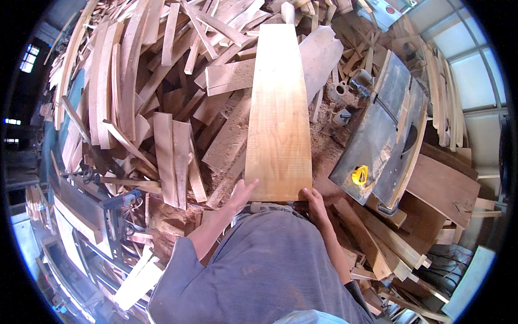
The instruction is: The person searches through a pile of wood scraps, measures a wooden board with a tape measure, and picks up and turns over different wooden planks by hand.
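Observation:
A long, wide wooden board (279, 119), pale and smooth, stretches straight out in front of me, its near end close to my waist. On the near left corner is my left hand (244, 195), thumb along the edge and the other fingers hidden by the board. My right hand (314, 202) grips the near right corner, its thumb on top and the fingers underneath. The far end of the board lies over the scrap wood, and whether it rests on anything there I cannot tell.
Heaped offcuts (178, 97) cover the floor ahead and to the left, with sawdust among them. At the right stands a dark machine table (377, 129) with a yellow tape measure (360, 175) on it. Planks (372, 237) lie beside my right arm. Clamps and a metal frame (102, 210) stand left.

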{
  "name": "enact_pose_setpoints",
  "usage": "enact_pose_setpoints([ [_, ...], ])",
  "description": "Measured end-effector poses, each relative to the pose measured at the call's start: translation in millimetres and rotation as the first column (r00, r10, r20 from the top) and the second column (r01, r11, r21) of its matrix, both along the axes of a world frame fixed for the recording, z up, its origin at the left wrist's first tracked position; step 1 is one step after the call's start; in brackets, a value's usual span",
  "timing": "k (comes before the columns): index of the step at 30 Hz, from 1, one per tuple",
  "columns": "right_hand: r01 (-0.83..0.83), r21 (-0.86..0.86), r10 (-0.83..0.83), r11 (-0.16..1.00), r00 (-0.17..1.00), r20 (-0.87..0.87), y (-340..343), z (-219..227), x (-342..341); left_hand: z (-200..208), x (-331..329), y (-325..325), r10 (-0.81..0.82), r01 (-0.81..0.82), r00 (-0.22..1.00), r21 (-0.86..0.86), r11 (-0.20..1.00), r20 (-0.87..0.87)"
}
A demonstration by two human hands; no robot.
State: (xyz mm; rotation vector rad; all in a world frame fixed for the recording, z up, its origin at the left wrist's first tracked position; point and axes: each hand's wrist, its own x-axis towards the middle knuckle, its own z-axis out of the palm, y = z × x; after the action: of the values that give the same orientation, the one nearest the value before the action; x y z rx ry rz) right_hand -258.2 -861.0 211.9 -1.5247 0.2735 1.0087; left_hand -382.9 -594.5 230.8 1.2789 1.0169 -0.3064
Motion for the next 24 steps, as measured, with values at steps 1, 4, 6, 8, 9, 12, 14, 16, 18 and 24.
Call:
enact_pose_setpoints([
  [1, 0.002, -0.003, -0.002, 1.000, 1.000, 0.000, 1, 3, 0, 0, 0, 1, 0.000, 0.000, 1.000, -0.006, 1.000, 0.026],
  [4, -0.020, -0.040, 0.020, 0.999, 1.000, -0.009, 5, 15, 0, -55, -19, 0, 0.025, -0.026, 0.996, 0.006, 1.000, 0.080],
  [6, -0.035, -0.005, 0.034, 0.999, 0.999, -0.026, -2, 8, 1, -67, -19, -5, 0.030, -0.032, 0.994, 0.016, 0.999, 0.107],
  [8, 0.006, -0.002, -0.006, 1.000, 1.000, -0.028, -1, 9, -2, -34, -7, -3, 0.033, -0.034, 0.996, 0.018, 0.999, 0.078],
  [9, 0.025, 0.007, -0.024, 1.000, 0.999, -0.033, 2, 12, -3, -38, -9, -3, 0.035, -0.036, 0.996, 0.018, 0.999, 0.077],
  [12, -0.018, -0.039, 0.016, 0.999, 0.999, -0.041, 4, 20, -2, -44, -14, -4, 0.025, -0.028, 0.995, 0.023, 0.999, 0.094],
  [14, -0.018, -0.036, 0.018, 0.999, 1.000, -0.026, 0, 16, -1, -37, -10, -8, 0.080, -0.079, 0.990, -0.013, 0.997, 0.114],
  [16, -0.026, -0.032, 0.026, 0.999, 1.000, -0.014, 7, 23, -1, -31, -9, -7, 0.085, -0.082, 0.991, -0.028, 0.996, 0.102],
  [18, 0.062, -0.024, -0.064, 0.998, 0.995, -0.080, 15, 37, -3, -32, -11, -5, 0.094, -0.090, 0.992, -0.045, 0.995, 0.088],
  [24, 0.035, 0.008, -0.034, 0.999, 0.997, -0.063, 15, 35, 0, -10, -4, 5, 0.037, -0.023, 0.990, -0.098, 0.995, 0.138],
])
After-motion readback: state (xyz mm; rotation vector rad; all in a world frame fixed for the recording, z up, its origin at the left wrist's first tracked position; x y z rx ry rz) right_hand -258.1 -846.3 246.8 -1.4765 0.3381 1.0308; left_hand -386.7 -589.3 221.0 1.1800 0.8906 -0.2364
